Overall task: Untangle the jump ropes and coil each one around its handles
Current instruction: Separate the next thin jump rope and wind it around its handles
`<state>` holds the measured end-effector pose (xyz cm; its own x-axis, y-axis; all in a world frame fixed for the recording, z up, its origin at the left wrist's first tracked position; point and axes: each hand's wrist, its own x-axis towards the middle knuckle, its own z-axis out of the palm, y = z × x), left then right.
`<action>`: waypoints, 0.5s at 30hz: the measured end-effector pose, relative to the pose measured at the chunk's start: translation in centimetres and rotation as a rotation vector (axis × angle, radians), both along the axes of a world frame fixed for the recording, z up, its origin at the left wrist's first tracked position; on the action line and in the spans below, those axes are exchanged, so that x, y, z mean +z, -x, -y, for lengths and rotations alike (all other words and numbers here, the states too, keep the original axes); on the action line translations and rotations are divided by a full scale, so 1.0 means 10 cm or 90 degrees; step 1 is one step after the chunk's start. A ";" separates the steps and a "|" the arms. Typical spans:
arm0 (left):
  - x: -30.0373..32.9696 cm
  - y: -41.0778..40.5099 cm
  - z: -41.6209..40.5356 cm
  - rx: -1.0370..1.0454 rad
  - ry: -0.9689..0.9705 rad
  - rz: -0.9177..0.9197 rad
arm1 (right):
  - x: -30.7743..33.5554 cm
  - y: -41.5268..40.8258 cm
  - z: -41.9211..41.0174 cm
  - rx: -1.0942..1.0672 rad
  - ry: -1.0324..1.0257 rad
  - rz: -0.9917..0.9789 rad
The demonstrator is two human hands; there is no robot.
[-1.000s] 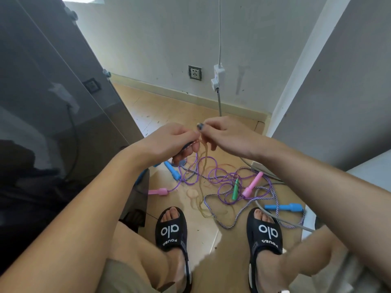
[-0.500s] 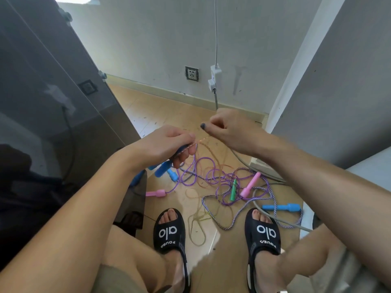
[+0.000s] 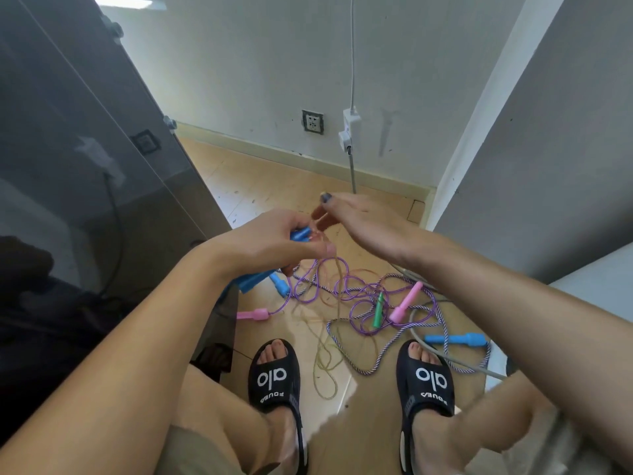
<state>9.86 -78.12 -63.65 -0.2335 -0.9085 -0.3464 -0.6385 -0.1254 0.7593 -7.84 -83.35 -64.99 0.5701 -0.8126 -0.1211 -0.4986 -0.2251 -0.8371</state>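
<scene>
My left hand [image 3: 270, 243] grips a pair of blue handles [image 3: 255, 282] above the floor. Just right of it, my right hand [image 3: 363, 217] pinches a thin clear yellowish rope [image 3: 337, 279] that hangs from the handles to loose loops between my feet; its fingertips are blurred. On the wooden floor lies a tangle: a purple rope [image 3: 342, 291] with pink handles [image 3: 254, 315] [image 3: 406, 303], a green handle [image 3: 378, 308], a small blue handle [image 3: 282, 286], and a purple-white braided rope [image 3: 359, 366] ending in a blue handle [image 3: 455, 339].
A dark glossy cabinet [image 3: 85, 200] stands close on my left and a grey wall [image 3: 548, 166] on my right. A grey cable [image 3: 428, 344] runs from a plug on the back wall across the floor. My sandalled feet [image 3: 274, 375] [image 3: 428, 378] flank the tangle.
Both hands have risen. The blue handles now show more clearly in my left hand, and my right hand has moved up and right, drawing the clear rope along.
</scene>
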 end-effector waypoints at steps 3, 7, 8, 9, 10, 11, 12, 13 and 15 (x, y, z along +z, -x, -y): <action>0.01 0.00 -0.01 -0.015 0.001 0.011 | -0.01 -0.10 -0.09 0.024 -0.086 0.053; 0.00 0.00 -0.01 -0.035 0.024 0.070 | 0.00 -0.04 -0.04 0.040 -0.028 -0.068; -0.01 0.00 -0.01 -0.034 0.031 0.076 | 0.01 -0.03 -0.01 0.037 -0.016 -0.063; -0.02 -0.01 0.00 -0.028 0.032 0.091 | 0.03 -0.02 0.02 0.033 -0.006 -0.045; -0.03 -0.03 0.01 -0.023 0.029 0.117 | 0.05 -0.01 0.05 0.027 0.012 -0.030; -0.05 -0.05 0.02 -0.025 0.026 0.155 | 0.07 0.01 0.07 0.021 0.030 -0.023; -0.06 -0.07 0.03 -0.033 0.025 0.198 | 0.07 0.03 0.10 0.013 0.042 -0.025; -0.07 -0.08 0.04 -0.038 0.032 0.225 | 0.06 0.06 0.13 0.006 0.040 -0.026; -0.07 -0.09 0.04 -0.025 0.053 0.225 | 0.07 0.10 0.14 0.010 -0.011 -0.018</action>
<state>10.73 -78.55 -64.35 -0.1478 -0.9297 -0.3375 -0.8661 -0.0431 0.4979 -8.87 -84.74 -64.29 0.5795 -0.8008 -0.1512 -0.5189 -0.2195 -0.8261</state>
